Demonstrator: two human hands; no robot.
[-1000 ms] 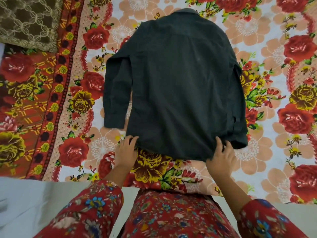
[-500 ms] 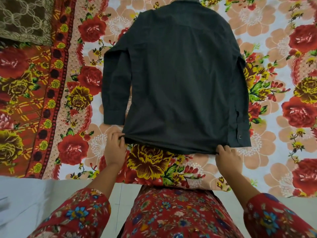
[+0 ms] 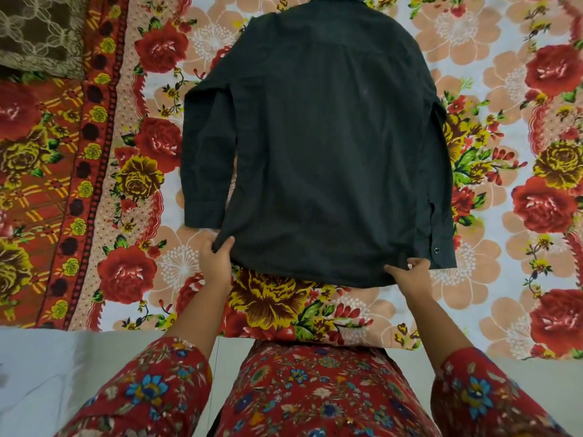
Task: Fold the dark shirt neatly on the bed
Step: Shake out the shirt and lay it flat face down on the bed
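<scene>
— What sat nearest the camera?

— Both forearms in red floral sleeves (image 3: pixel 151 383), reaching out over the bed's edge. The left hand (image 3: pixel 216 258) had thumb and fingers pinched on the shirt's near left hem corner; the right hand (image 3: pixel 410 275) was clenched on the hem near the right corner, knuckles up.

— Why grip there?

— Probably to pull the hem taut and square before folding; nothing looked folded yet.

— And the shirt itself?

— The dark shirt (image 3: pixel 331 146) lay back-up and flat on the flowered bedsheet (image 3: pixel 517 279), collar at the far end. Its left sleeve (image 3: pixel 205 159) hung straight alongside the body; the right cuff (image 3: pixel 440 249) rested just beside the right hand.

— Beyond that?

— A brown patterned pillow (image 3: pixel 38 29) at the far left corner.
</scene>
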